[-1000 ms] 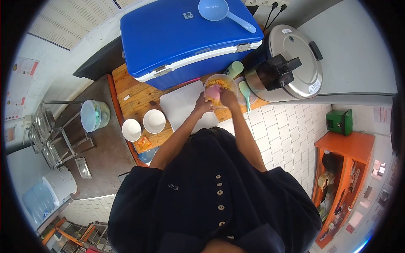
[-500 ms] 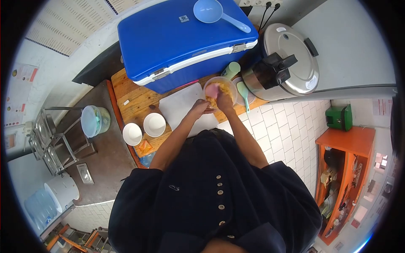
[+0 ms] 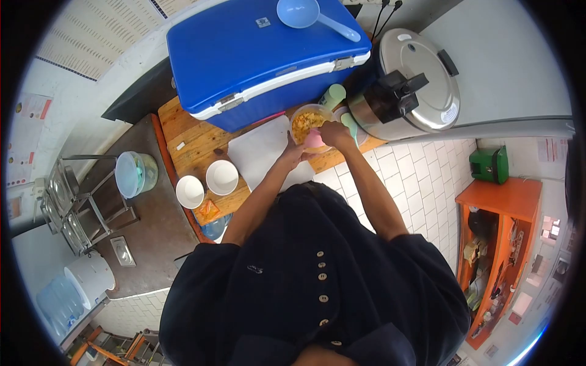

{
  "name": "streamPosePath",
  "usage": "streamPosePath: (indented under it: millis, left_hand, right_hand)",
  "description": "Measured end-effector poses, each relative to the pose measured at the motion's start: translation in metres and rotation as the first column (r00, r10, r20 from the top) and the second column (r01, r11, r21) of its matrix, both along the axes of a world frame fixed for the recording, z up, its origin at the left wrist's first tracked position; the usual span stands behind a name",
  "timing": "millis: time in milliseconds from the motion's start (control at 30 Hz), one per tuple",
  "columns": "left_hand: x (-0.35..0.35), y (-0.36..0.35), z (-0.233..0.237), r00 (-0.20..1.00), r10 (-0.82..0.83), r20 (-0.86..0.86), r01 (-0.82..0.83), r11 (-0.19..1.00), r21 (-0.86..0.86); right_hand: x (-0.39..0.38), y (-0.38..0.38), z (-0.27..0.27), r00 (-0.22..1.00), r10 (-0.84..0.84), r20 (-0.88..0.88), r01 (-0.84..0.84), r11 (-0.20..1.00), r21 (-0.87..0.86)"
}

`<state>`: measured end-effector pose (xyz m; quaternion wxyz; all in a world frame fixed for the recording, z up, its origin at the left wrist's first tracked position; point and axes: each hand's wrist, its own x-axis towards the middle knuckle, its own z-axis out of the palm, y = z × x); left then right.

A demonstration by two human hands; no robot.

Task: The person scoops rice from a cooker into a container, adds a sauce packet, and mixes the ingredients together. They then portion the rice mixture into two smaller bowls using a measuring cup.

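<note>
A clear plastic bowl (image 3: 297,116) with yellow-orange food in it stands at the near right edge of the wooden table. My left hand (image 3: 294,154) grips its near left side, thumb along the rim. In my right hand (image 3: 336,134) is a pink scoop-like utensil (image 3: 314,139), its broad end down at the near inner side of the bowl; its handle is hidden in my closed fingers. Right of the bowl, a pale green spoon (image 3: 350,124) lies on a round lid or dish, partly behind my right hand. A light green cup (image 3: 332,96) lies tilted behind the bowl.
A blue cooler box (image 3: 262,55) fills the back, a light blue ladle (image 3: 299,13) on its lid. A large steel rice cooker (image 3: 421,79) stands right. White paper (image 3: 256,149), two white paper bowls (image 3: 221,177) and an orange packet (image 3: 207,211) lie left.
My right hand has drawn the pink utensil from the middle of the food toward the bowl's near right side. My left hand stays at the bowl's side. The view has shifted slightly.
</note>
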<state>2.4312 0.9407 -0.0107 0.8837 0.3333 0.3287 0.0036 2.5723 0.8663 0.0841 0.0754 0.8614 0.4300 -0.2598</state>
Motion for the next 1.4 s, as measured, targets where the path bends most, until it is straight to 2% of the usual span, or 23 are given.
streamPosePath:
  millis: [67,100,167,233,267,367,467,567,633,667,700,733,767,833,900,967,1000,1067,1133,1233,1267,1367,1400]
  left_hand:
    - [-0.004,-0.004,-0.001,0.998,0.005,0.060,-0.007,1.000,0.028]
    - [0.000,-0.002,-0.006,0.995,0.014,0.096,-0.018,0.999,0.046]
    - [-0.006,-0.013,-0.022,0.996,0.004,0.085,-0.009,0.998,0.056]
    - [0.004,-0.006,-0.028,0.999,0.017,0.044,-0.018,1.000,0.021]
    - [0.004,-0.006,-0.039,0.997,0.054,0.049,-0.049,0.995,-0.085]
    - [-0.003,-0.008,-0.018,0.999,0.048,-0.018,-0.047,0.998,0.044]
    - [-0.008,0.008,-0.023,0.958,-0.113,-0.263,0.182,0.949,0.256]
    - [0.007,0.043,-0.009,0.891,0.028,-0.453,0.220,0.847,0.484]
    - [0.011,0.058,-0.014,0.958,0.021,-0.286,0.183,0.722,0.667]
    - [0.014,0.066,-0.014,0.967,-0.140,-0.212,0.238,0.791,0.564]
    - [0.016,0.065,-0.016,0.972,-0.114,-0.205,0.213,0.796,0.567]
    - [0.012,0.054,-0.018,0.974,-0.094,-0.207,0.197,0.802,0.564]
    - [0.013,0.052,-0.019,0.977,-0.074,-0.199,0.177,0.799,0.574]
    - [0.001,0.033,-0.015,0.982,-0.049,-0.185,0.132,0.875,0.466]
    - [-0.003,0.023,-0.019,0.986,-0.023,-0.165,0.081,0.932,0.354]
    - [-0.003,0.024,-0.022,0.986,-0.053,-0.159,0.104,0.939,0.329]
    - [-0.002,0.024,-0.022,0.985,-0.071,-0.155,0.117,0.941,0.316]
    - [0.003,0.027,-0.020,0.988,-0.051,-0.143,0.093,0.948,0.305]
    - [-0.004,0.013,-0.018,0.988,0.004,-0.153,0.040,0.959,0.280]
    - [0.002,-0.015,-0.048,0.989,0.108,-0.098,-0.081,0.966,0.246]
    - [0.007,-0.024,-0.076,0.993,0.105,-0.061,-0.090,0.974,0.210]
    - [0.007,-0.022,-0.021,0.971,0.040,-0.236,0.003,0.984,0.177]
    - [0.009,-0.008,-0.031,0.923,0.020,-0.385,0.066,0.976,0.209]
  right_hand:
    - [-0.004,-0.006,-0.041,0.994,-0.037,0.106,0.017,0.984,0.177]
    - [-0.004,0.001,-0.040,0.985,-0.056,0.162,0.010,0.963,0.269]
    - [-0.009,-0.010,-0.042,0.979,-0.171,0.114,0.127,0.939,0.320]
    - [-0.007,-0.001,-0.015,0.974,-0.188,0.127,0.130,0.920,0.370]
    - [-0.013,-0.002,0.000,0.977,-0.182,0.112,0.123,0.909,0.397]
    - [-0.002,-0.002,-0.061,0.984,-0.155,0.089,0.138,0.975,0.175]
    - [0.016,0.003,-0.063,0.985,-0.155,0.071,0.136,0.966,0.222]
    - [-0.001,-0.004,-0.016,0.941,-0.335,-0.047,0.327,0.866,0.377]
    - [-0.014,-0.005,-0.030,0.886,-0.459,-0.072,0.447,0.800,0.400]
    - [-0.021,0.003,-0.046,0.850,-0.518,-0.092,0.508,0.762,0.402]
    - [-0.021,0.010,-0.064,0.809,-0.577,-0.114,0.567,0.716,0.406]
    - [-0.020,0.014,-0.069,0.873,-0.475,-0.112,0.486,0.822,0.297]
    - [-0.009,0.017,-0.071,0.911,-0.383,-0.154,0.411,0.870,0.272]
    - [0.013,0.008,-0.041,0.956,-0.185,-0.229,0.234,0.949,0.210]
    - [0.015,0.006,-0.039,0.914,-0.372,-0.165,0.405,0.864,0.298]
    - [-0.001,0.007,-0.083,0.841,-0.531,-0.103,0.529,0.769,0.358]
    - [-0.020,0.015,-0.091,0.855,-0.512,-0.085,0.501,0.771,0.393]
    - [-0.006,0.011,-0.090,0.965,-0.233,-0.122,0.260,0.916,0.306]
    - [0.019,0.002,-0.060,0.976,0.004,-0.220,0.040,0.980,0.196]
    - [0.007,-0.003,-0.035,0.919,-0.392,-0.046,0.382,0.856,0.348]
    - [0.001,0.001,-0.067,0.891,-0.452,-0.034,0.430,0.818,0.382]
    - [-0.015,0.001,-0.085,0.957,-0.246,-0.155,0.288,0.876,0.387]
    - [0.002,-0.004,-0.088,0.971,-0.135,-0.199,0.203,0.903,0.379]
